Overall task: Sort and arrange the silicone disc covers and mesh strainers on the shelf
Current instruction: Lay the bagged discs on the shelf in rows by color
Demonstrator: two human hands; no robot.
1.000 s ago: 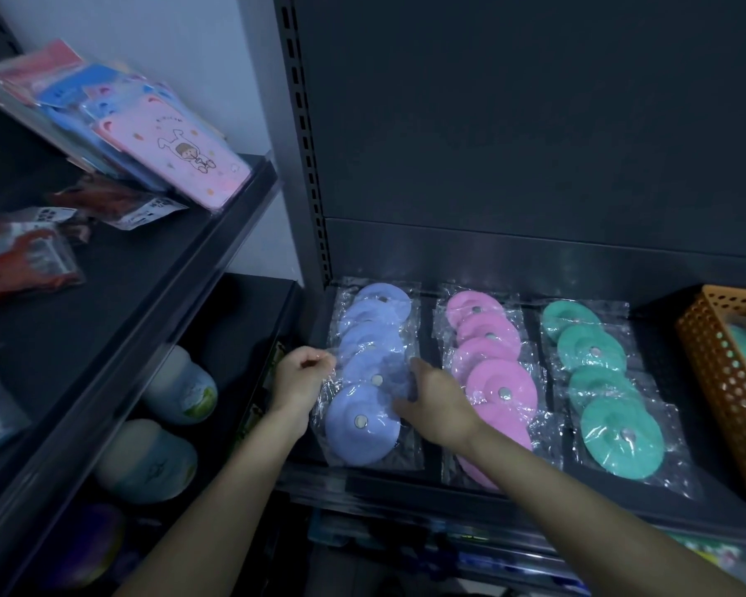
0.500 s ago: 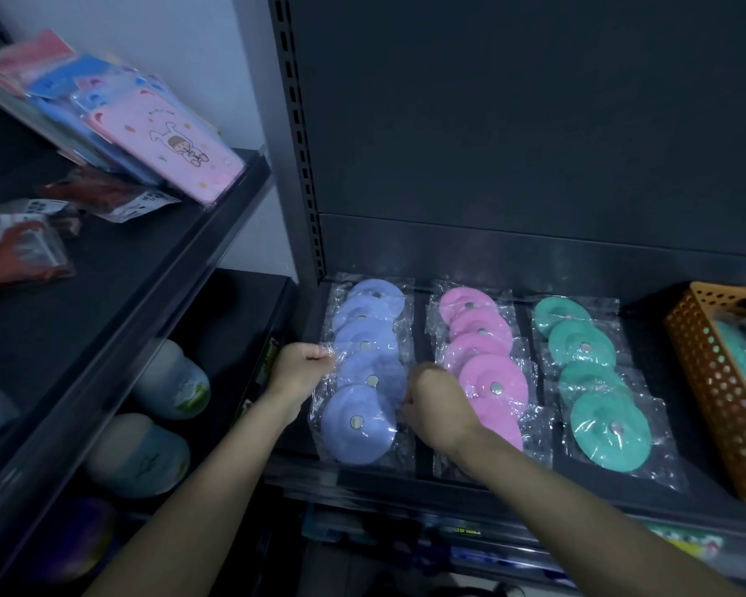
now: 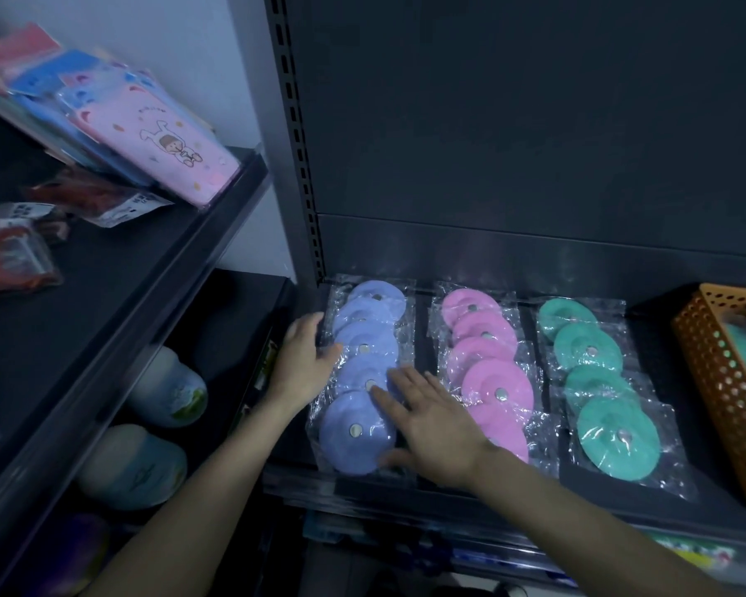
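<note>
Three rows of bagged silicone disc covers lie on the dark shelf (image 3: 621, 482): blue discs (image 3: 365, 351) at the left, pink discs (image 3: 489, 364) in the middle, teal discs (image 3: 591, 372) at the right. My left hand (image 3: 304, 359) lies flat along the left edge of the blue row, fingers straight, thumb on the plastic. My right hand (image 3: 431, 424) rests spread on the right side of the blue row, fingertips over the lower blue discs. Neither hand grips anything.
An orange perforated basket (image 3: 715, 381) holding teal items stands at the shelf's right end. A second shelf unit (image 3: 117, 269) to the left carries pink and blue packets (image 3: 164, 148) and red packets (image 3: 9, 256); rounded containers (image 3: 164, 389) sit below it.
Both hands have uncurled from pinching the blue row's bags and now lie flat on them. The camera has moved closer.
</note>
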